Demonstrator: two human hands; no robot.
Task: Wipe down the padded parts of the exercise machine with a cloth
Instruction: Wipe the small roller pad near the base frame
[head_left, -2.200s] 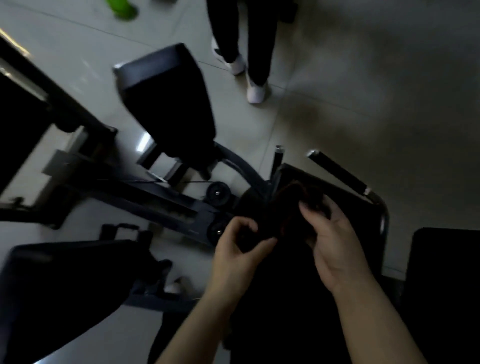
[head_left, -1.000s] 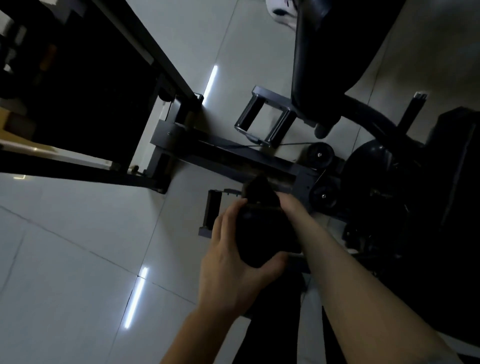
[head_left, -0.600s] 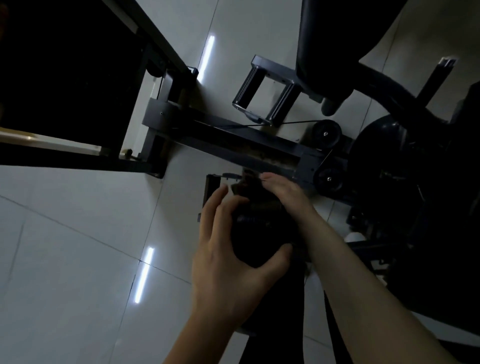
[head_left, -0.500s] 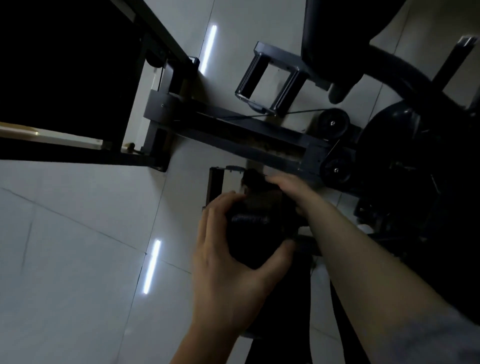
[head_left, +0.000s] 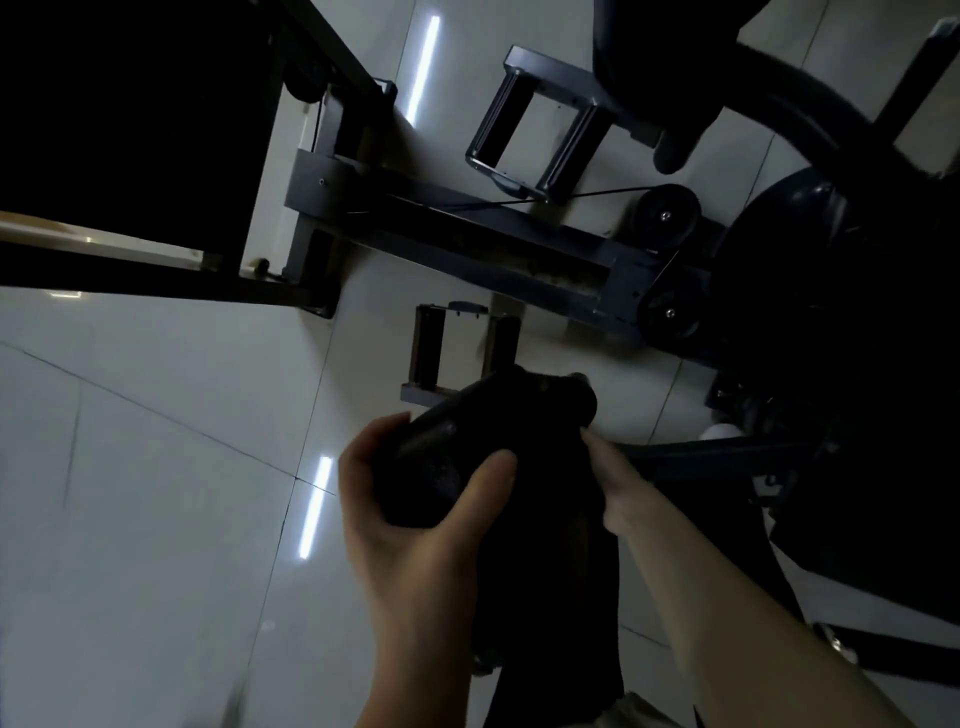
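A black padded roller (head_left: 421, 467) of the exercise machine sticks out toward me in the lower middle. My left hand (head_left: 415, 535) is wrapped around its near end, thumb on top. A dark cloth (head_left: 540, 415) lies bunched over the far part of the roller and hangs down beside it. My right hand (head_left: 610, 467) holds the cloth against the roller's right side; its fingers are mostly hidden by the cloth. In this dim light, cloth and pad are hard to tell apart.
The machine's grey base beam (head_left: 467, 244) crosses the tiled floor (head_left: 156, 493), with two black pulleys (head_left: 667, 215) at its right end. A metal foot bracket (head_left: 535, 135) and another dark pad (head_left: 660, 57) sit beyond. A dark weight-stack frame (head_left: 130, 130) fills the upper left.
My view swung from the seat area to the low roller. My right hand has drawn the cloth back along the roller toward me. My left hand keeps its grip.
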